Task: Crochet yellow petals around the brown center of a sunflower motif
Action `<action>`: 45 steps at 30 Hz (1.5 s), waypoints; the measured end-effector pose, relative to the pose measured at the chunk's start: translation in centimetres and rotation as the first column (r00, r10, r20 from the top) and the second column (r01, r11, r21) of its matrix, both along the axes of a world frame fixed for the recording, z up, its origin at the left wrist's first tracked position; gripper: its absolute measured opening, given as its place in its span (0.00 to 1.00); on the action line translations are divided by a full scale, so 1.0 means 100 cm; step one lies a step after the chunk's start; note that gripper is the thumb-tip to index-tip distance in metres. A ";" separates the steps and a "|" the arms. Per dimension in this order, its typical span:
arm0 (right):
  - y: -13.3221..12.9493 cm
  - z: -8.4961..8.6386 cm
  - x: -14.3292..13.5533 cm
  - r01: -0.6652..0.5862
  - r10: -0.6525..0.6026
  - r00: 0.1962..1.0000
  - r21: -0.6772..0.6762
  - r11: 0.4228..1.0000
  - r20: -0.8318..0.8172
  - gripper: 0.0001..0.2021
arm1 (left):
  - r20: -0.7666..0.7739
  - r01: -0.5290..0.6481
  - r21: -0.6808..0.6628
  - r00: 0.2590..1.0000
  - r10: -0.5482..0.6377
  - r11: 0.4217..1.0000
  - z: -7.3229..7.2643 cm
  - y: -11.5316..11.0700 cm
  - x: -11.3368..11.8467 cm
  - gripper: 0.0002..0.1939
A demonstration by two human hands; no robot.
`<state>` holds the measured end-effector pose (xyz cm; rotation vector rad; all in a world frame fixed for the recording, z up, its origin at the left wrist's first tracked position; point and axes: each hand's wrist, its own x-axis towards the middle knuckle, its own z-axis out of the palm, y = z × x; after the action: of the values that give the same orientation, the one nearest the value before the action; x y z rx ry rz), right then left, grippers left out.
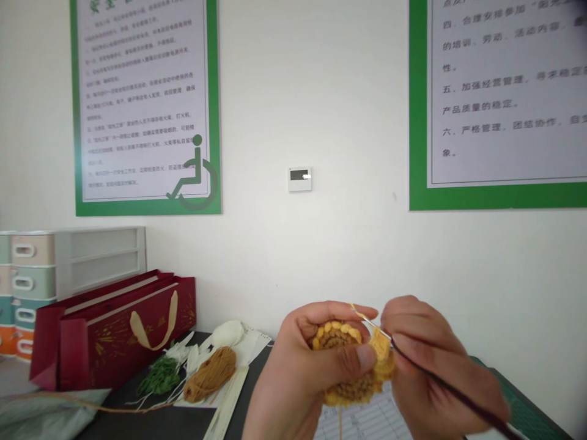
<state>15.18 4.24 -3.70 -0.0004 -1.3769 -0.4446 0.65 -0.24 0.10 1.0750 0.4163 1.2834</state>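
My left hand [316, 360] pinches a round crochet piece [352, 391], brown in the middle with a yellow edge. Its thumb lies across the front of the piece, and the forefinger is raised behind with yellow yarn by its tip. In my right hand [431, 360] is a crochet hook [370, 322] with a metal shaft and a long dark handle that runs down to the lower right. The hook's shaft meets yellow yarn at the top right edge of the piece. A strand of yarn hangs below the piece.
On the dark table lie a brown yarn skein [211, 374], green yarn [160, 376], white yarn [228, 334] and a pale ruler-like strip [224, 406]. Red gift bags [123, 330] and a drawer unit [101, 253] stand at left. A printed sheet [367, 418] lies beneath my hands, a green mat [527, 397] at right.
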 end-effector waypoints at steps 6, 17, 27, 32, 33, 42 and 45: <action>-0.009 0.009 -0.015 -0.586 0.524 0.809 -0.303 0.752 -0.265 0.04 | -0.094 0.144 0.060 0.986 -0.138 0.988 -0.005 0.019 -0.021 0.12; -0.006 0.016 -0.022 -0.801 0.620 0.485 -0.598 0.031 -0.617 0.14 | -0.197 -0.343 0.417 0.870 0.452 0.842 -0.006 0.018 -0.012 0.05; 0.006 0.005 -0.021 -0.433 0.255 0.901 -0.752 0.497 -0.351 0.13 | -0.147 -0.457 0.331 0.839 0.524 0.826 -0.012 0.036 0.003 0.05; -0.001 0.012 0.004 -0.205 0.029 0.976 -0.865 0.458 -0.216 0.13 | -0.076 -0.601 0.368 0.741 0.667 0.710 -0.018 0.045 0.002 0.03; -0.007 0.013 0.009 -0.146 -0.025 0.984 -0.884 0.445 -0.175 0.11 | -0.039 -0.642 0.359 0.714 0.699 0.677 -0.018 0.047 0.001 0.03; -0.051 -0.158 -0.039 0.602 0.344 0.491 -0.597 0.530 0.800 0.19 | 0.297 -0.812 0.224 0.584 0.755 0.540 -0.017 0.053 -0.014 0.03; -0.043 -0.213 -0.041 0.585 0.300 0.579 -0.642 0.495 0.758 0.32 | 0.391 -0.870 0.164 0.490 0.779 0.465 -0.015 0.042 -0.020 0.03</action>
<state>11.13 -0.10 -25.04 -0.9227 -2.4536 0.2389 -1.40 3.95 -1.40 0.9664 0.5605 2.4624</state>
